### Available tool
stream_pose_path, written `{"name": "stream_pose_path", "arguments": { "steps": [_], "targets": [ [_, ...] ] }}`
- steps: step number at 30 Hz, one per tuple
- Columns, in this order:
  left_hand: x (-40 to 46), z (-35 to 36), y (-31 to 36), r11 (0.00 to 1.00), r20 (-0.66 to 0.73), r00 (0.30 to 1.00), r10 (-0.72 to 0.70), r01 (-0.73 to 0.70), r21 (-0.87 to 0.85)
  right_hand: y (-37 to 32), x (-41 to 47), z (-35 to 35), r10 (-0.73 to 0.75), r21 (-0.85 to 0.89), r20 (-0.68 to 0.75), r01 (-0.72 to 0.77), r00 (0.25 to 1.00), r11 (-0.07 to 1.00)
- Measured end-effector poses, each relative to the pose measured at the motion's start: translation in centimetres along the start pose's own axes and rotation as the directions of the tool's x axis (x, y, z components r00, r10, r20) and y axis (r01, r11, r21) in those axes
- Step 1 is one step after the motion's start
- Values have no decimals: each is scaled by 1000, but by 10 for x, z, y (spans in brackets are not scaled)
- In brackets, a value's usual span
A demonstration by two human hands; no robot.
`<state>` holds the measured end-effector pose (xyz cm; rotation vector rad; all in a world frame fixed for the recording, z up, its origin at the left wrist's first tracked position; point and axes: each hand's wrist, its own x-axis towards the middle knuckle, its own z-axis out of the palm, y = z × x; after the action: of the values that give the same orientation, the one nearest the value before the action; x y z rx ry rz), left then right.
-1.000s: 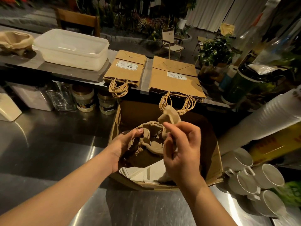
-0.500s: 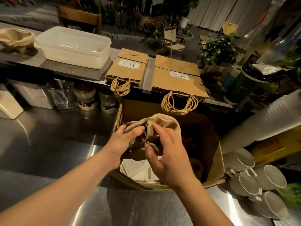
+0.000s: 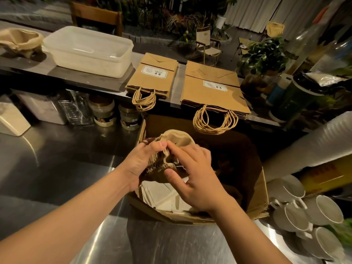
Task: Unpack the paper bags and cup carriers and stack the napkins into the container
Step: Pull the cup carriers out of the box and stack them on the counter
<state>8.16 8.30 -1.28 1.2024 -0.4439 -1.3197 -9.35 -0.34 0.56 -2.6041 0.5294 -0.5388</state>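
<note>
Steel bench is seen under an open box. Above the box, a nested stack of carriers is held: gripped by the left hand, pinched at its edge by the right hand. Napkins lie inside the box; bags and tub sit behind it. Carriers could tear if pried apart crookedly.

Tan cup carriers; brown paper bags, white labels; translucent white container; white mugs.
</note>
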Motion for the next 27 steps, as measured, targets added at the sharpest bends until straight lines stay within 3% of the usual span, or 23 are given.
{"name": "stream_pose_path", "arguments": {
  "steps": [3,5,7,8,9,10,12,15,24,27],
  "targets": [
    [6,-2,10,998,-54,997,53,-54,-16,7,0,9,98,159,-286,-54,953,986],
    [10,-6,18,996,-45,996,81,-83,-34,15,4,18,389,415,-413,-210,823,885],
    [14,-12,25,992,-6,995,104,-104,-72,31,14,30,719,641,-189,-470,669,606],
    [16,-15,27,991,-7,995,103,-103,-89,42,18,37,803,620,-28,-620,595,481],
    [18,-18,27,990,-21,995,98,-99,-98,56,22,46,825,482,97,-752,556,450],
    [20,-20,27,991,-39,995,90,-93,-99,69,24,57,812,289,179,-819,555,496],
    [24,-24,26,990,-47,995,88,-93,-109,85,32,75,779,-2,293,-815,554,580],
    [26,-28,22,986,-5,996,90,-90,-138,90,54,88,763,-152,397,-783,511,603],
    [31,-36,14,981,46,989,141,-133,-141,93,77,155,631,-168,416,-626,655,761],
    [33,-38,11,986,7,992,123,-122,-115,88,78,162,533,-210,537,-508,654,835]
  ]
}}
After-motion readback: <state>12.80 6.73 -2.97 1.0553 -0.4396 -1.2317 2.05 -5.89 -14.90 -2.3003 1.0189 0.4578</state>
